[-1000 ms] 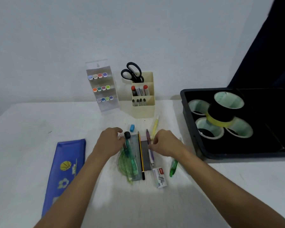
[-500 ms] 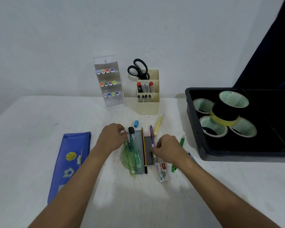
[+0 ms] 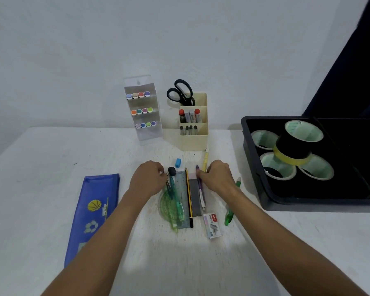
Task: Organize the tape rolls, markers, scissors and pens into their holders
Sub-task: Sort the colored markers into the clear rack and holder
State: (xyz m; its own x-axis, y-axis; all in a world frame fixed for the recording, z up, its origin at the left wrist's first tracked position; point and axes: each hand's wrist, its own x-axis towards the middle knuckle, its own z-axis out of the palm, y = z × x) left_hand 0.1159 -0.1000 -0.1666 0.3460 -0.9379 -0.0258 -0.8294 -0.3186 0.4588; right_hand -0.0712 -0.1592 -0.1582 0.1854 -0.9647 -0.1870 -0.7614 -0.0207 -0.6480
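Tape rolls [image 3: 295,150], black and pale green, already sit in the black plastic tray [image 3: 252,167] at the desk's right edge, and the black-handled scissors [image 3: 181,94] stand in the cream holder [image 3: 193,137]. Loose pens remain mid-desk: left hand [image 3: 149,178] pinches a teal pen [image 3: 175,197], right hand [image 3: 217,176] pinches a purple pen [image 3: 200,189].
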